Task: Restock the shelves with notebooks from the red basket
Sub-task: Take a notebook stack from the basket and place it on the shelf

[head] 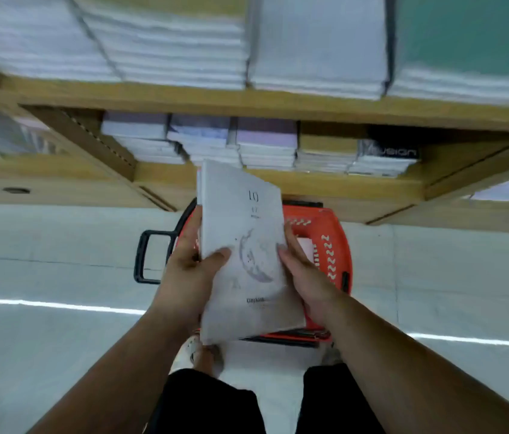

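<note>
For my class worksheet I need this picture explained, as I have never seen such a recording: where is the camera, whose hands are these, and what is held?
There is no machine here. A person wears one wide-angle camera on the head, so you look forward and down as they do. The left hand and right hand both hold a pale grey notebook marked "10", their grip on its two side edges. Below it, on the floor, stands the red basket with a black handle. Ahead are wooden shelves bearing stacks of notebooks. Whether one notebook or several are held, I cannot tell.
</note>
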